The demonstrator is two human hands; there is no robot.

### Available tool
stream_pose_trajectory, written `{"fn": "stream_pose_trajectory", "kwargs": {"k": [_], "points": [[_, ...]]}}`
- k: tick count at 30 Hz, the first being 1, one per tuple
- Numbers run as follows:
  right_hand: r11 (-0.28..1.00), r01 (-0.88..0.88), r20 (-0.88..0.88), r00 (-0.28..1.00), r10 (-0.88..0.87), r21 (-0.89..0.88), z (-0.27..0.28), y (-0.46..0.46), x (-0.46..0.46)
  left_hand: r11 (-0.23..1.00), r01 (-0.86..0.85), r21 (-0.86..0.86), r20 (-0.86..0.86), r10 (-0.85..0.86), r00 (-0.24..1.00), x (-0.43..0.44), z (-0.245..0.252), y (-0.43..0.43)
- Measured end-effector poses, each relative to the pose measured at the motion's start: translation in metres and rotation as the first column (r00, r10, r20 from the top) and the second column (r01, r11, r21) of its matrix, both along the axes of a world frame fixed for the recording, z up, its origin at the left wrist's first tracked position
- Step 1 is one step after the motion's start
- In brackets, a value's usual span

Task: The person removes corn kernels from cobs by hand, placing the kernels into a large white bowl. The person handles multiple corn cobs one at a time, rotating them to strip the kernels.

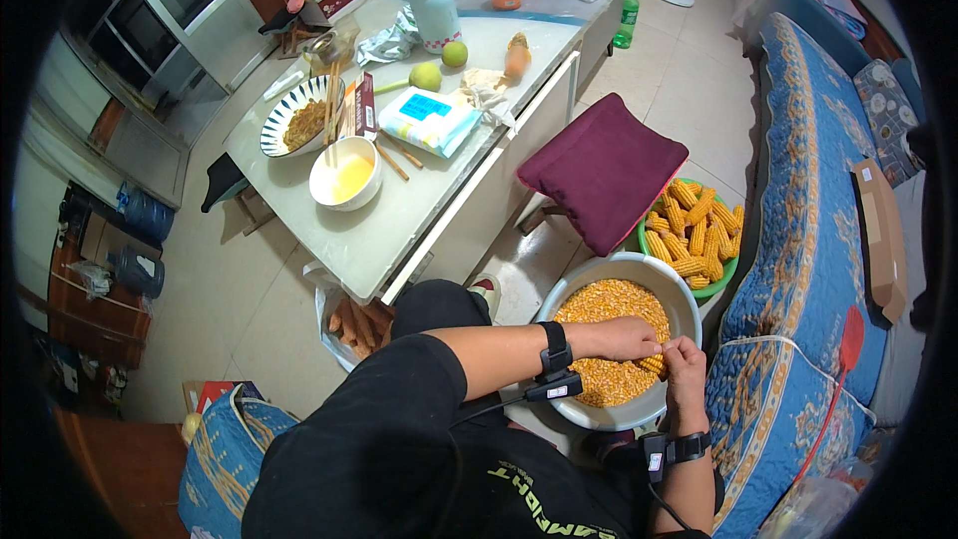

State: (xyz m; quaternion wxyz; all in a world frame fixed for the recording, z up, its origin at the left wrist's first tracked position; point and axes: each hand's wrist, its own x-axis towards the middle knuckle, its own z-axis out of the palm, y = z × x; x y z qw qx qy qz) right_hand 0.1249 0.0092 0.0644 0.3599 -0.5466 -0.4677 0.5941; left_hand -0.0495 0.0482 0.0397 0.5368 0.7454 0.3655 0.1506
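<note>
Over a large pale basin (693, 314) of loose corn kernels (610, 382), my two hands meet at one yellow corn cob (654, 365). My left hand (625, 337) reaches in from the left, its fingers curled at the upper end of the cob. On the right side, my right hand (685, 365) grips the cob near the basin's rim. The fingers hide part of the cob. Just beyond the basin, a green basin (730, 275) holds several whole yellow corn cobs (696, 232).
A maroon cushioned stool (602, 168) stands beyond the basin. Left of my knee, a bag (323, 314) holds bare reddish cobs (363, 326). The table (299, 198) bears a white bowl (367, 193) and a wipes pack (430, 120). A blue quilted sofa (793, 239) borders the right, with a red fly swatter (851, 337).
</note>
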Motion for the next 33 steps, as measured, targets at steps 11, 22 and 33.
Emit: {"fn": "stream_pose_trajectory", "kwargs": {"k": [11, 22, 33], "points": [[0.995, 0.043, -0.032, 0.998, -0.046, -0.094, 0.008, -0.002, -0.003, 0.983, -0.098, 0.156, -0.06, 0.109, 0.992, 0.006, 0.0, -0.012], [0.997, 0.08, 0.034, 0.996, -0.08, 0.001, -0.004, -0.006, -0.009, 0.981, -0.138, 0.139, -0.072, 0.149, 0.986, 0.008, -0.011, -0.017], [1.0, 0.006, 0.296, 0.955, -0.004, -0.007, -0.001, 0.01, 0.001, 0.948, -0.067, -0.312, 0.032, 0.081, 0.996, 0.005, 0.009, -0.01]]}}
